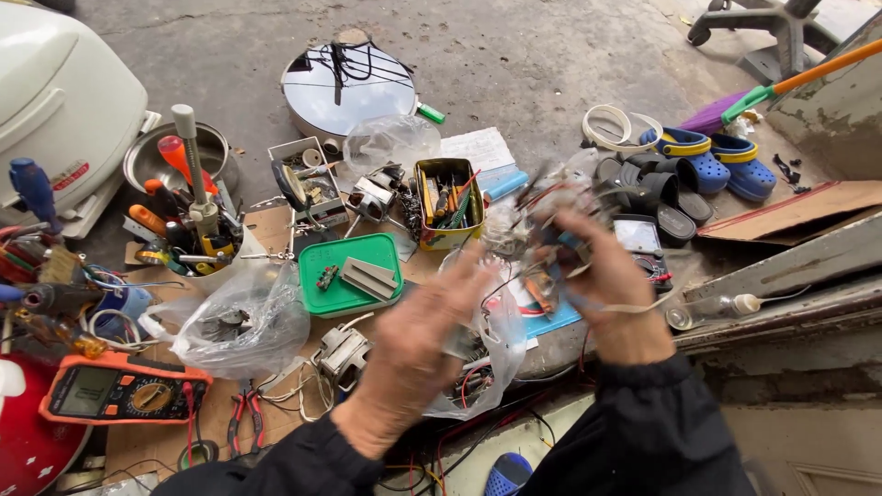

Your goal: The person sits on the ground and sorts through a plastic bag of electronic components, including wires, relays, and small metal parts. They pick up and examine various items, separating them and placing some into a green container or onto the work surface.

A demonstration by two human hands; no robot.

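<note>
Above cluttered floor, centre frame: left hand (418, 344) fingers spread loosely, grip open, touching clear plastic bag (491, 354) of parts beneath; wire tangle (551, 216) lies up-right of it, in right hand (606, 276), nearer one, grip closed round blurred bundle, strands trailing down toward bag

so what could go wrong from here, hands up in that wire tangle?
1. The right hand grips a blurred bundle of wires; a loop could snag and drag the clear plastic bag under the left hand.
2. The open yellow tin of small tools sits just beyond; a swung wire might tip it.
</note>
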